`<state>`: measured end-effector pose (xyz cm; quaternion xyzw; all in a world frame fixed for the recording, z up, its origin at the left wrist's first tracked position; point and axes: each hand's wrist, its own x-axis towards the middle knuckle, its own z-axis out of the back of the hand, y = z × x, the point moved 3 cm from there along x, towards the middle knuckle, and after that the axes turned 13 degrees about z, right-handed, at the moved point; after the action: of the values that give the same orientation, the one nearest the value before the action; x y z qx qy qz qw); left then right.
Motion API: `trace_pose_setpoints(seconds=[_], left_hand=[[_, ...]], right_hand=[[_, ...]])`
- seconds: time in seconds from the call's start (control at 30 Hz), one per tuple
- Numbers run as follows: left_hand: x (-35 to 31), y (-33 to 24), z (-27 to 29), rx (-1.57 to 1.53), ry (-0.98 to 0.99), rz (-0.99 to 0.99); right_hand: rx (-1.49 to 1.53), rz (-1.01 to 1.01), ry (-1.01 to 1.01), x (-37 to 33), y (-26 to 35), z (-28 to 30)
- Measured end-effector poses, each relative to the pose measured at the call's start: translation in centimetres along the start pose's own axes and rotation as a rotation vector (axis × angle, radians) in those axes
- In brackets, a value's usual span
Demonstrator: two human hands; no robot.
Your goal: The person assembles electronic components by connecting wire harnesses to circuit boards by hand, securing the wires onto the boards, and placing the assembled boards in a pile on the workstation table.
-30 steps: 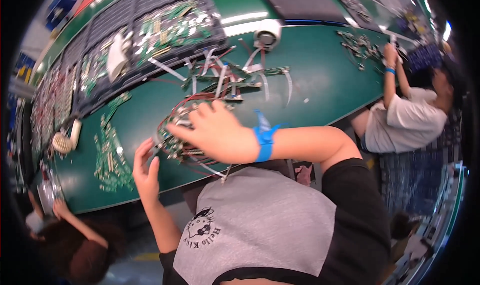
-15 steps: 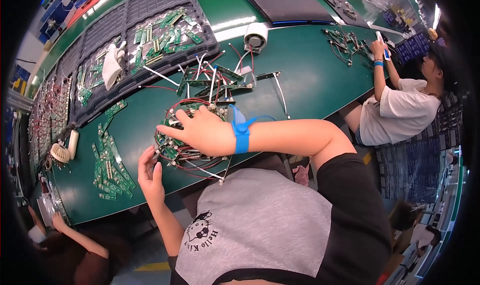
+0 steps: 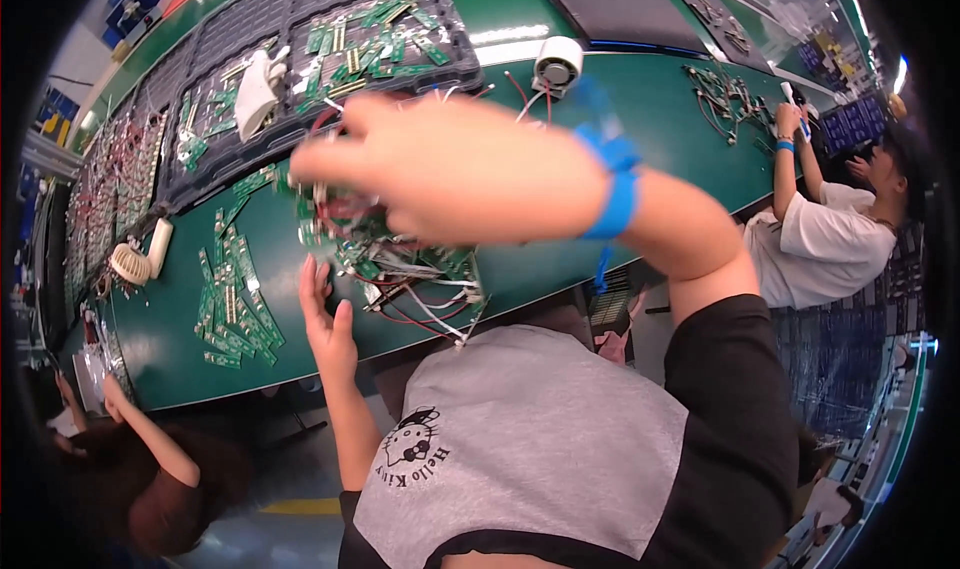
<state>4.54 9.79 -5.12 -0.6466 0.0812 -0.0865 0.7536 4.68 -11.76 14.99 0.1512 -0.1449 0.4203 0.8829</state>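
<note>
A tangled pile of green circuit boards with red, white and black wires (image 3: 410, 269) lies at the table's near edge in front of me. Over it is my right hand (image 3: 450, 169), smeared by motion, with a blue wrist strap (image 3: 618, 194). Its fingers reach left across the boards and red wires, and whether they grip any is hidden. Beside the pile's left edge is my left hand (image 3: 328, 314), its thumb and fingers apart and nothing visible in it. Loose narrow circuit boards (image 3: 235, 304) lie on the table to its left.
A black compartment tray (image 3: 395, 84) holds more boards and a white glove (image 3: 258, 94). Behind my right hand stands a small white fan (image 3: 557, 66); a cream handheld fan (image 3: 135, 259) lies at left. Co-workers sit at both sides, with wired boards (image 3: 725, 104) near the right one.
My right hand has lifted and moved toward the camera, now covering the far part of the pile. My left hand remains by the pile's left edge. The whole view has shifted slightly.
</note>
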Motion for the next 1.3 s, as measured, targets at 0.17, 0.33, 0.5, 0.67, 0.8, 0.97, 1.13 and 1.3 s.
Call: trace_pose_setpoints(seconds=[0.17, 0.33, 0.5, 0.67, 0.8, 0.97, 1.13, 1.3], left_hand=[[0.1, -0.3, -0.3, -0.010, 0.003, 0.006], [-0.3, -0.4, -0.1, 0.042, -0.037, 0.028], [0.1, -0.7, -0.3, 0.060, -0.008, 0.007], [0.1, -0.7, -0.6, 0.140, -0.022, 0.029], [-0.5, -0.6, -0.7, 0.184, -0.036, 0.028], [-0.3, -0.7, -0.9, 0.198, -0.042, 0.012], [-0.3, -0.4, -0.9, 0.195, -0.048, 0.004], [-0.2, -0.6, -1.1, 0.236, -0.049, -0.014]], right_hand=[[-0.066, -0.159, -0.094, -1.1, -0.8, 10.7], [-0.122, -0.677, -0.123, -8.3, -4.9, 16.1], [-0.522, -0.707, -0.050, -29.1, -18.5, 15.0], [-0.610, -1.318, -0.074, -40.5, -26.2, 8.4], [-0.696, -1.514, -0.115, -37.5, -24.6, 8.1], [-0.442, -1.309, -0.200, -43.7, -27.3, 8.0], [-0.336, -1.445, 0.036, -45.6, -25.6, 0.9], [-0.488, -1.394, -0.106, -41.9, -23.4, 3.3]])
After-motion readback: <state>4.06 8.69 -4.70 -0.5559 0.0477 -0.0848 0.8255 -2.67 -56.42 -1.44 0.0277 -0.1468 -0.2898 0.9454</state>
